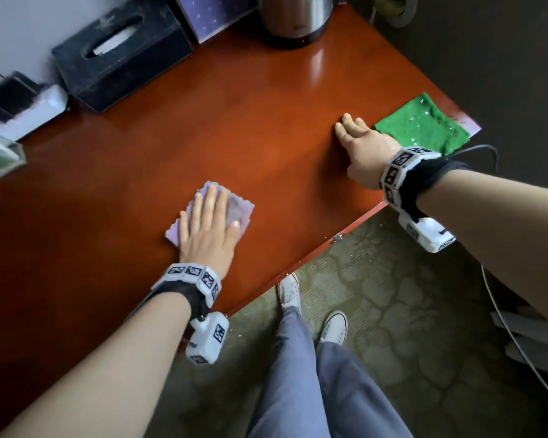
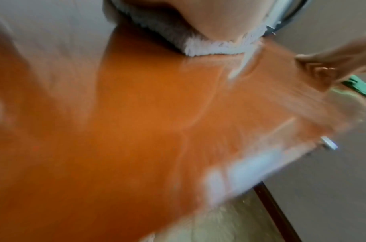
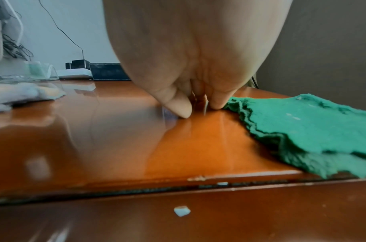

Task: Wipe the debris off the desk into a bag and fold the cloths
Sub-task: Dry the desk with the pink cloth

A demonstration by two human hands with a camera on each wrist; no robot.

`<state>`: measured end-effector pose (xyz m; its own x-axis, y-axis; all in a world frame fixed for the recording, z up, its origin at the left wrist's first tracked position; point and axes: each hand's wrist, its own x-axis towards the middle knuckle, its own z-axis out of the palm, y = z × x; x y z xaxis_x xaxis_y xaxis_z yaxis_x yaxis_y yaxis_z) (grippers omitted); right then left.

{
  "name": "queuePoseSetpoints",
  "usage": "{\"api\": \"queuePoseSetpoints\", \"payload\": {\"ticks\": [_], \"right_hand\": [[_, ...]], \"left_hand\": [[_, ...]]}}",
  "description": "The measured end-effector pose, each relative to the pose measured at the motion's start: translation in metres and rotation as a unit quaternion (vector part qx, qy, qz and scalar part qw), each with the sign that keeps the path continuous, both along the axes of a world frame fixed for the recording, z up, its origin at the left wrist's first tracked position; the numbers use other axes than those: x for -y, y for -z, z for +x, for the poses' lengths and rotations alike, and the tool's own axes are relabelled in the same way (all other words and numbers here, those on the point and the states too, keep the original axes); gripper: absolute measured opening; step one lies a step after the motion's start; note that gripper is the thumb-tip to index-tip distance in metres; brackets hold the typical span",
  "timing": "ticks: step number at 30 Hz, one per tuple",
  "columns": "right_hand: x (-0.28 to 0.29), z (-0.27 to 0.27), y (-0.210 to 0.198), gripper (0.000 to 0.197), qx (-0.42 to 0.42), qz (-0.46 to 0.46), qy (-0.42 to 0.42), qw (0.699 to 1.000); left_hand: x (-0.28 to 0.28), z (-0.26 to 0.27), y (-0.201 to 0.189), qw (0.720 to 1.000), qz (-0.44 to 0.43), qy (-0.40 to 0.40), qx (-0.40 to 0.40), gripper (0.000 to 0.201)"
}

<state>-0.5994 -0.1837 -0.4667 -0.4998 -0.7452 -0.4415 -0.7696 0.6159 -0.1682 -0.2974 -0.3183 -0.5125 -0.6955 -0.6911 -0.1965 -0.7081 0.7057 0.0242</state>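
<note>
On the red-brown desk (image 1: 203, 137) my left hand (image 1: 209, 210) lies flat with straight fingers and presses on a folded lilac cloth (image 1: 241, 210). The left wrist view is blurred; it shows the palm over the cloth's fluffy edge (image 2: 209, 47). My right hand (image 1: 348, 124) rests its fingertips (image 3: 178, 106) on the bare desk and holds nothing. It sits just left of a folded green cloth (image 1: 424, 128), also visible close by (image 3: 312, 131), at the desk's right corner. Small white scraps speckle the green cloth. One white scrap (image 3: 181, 211) clings to the desk's front face.
A black tissue box (image 1: 121, 55), a steel kettle (image 1: 295, 17) and a white power strip (image 1: 35, 112) line the back. A clear plastic item (image 1: 0, 153) sits at the far left. The desk's front edge runs diagonally above carpet and my feet (image 1: 310, 311).
</note>
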Motion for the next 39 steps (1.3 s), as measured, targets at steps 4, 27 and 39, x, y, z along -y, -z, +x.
{"api": "queuePoseSetpoints", "payload": {"ticks": [4,27,39], "right_hand": [[0.000,0.000,0.002,0.084,-0.008,-0.014,-0.005,1.000],[-0.004,0.001,0.003,0.084,-0.023,-0.010,-0.018,1.000],[-0.023,0.096,0.021,0.070,0.031,-0.116,-0.128,0.984]], "left_hand": [[-0.010,-0.033,0.002,0.991,-0.004,-0.131,-0.026,0.063],[-0.083,0.084,-0.004,0.987,-0.049,0.145,0.057,0.083],[-0.117,-0.004,0.013,0.989,-0.070,0.124,-0.046,0.067]]}}
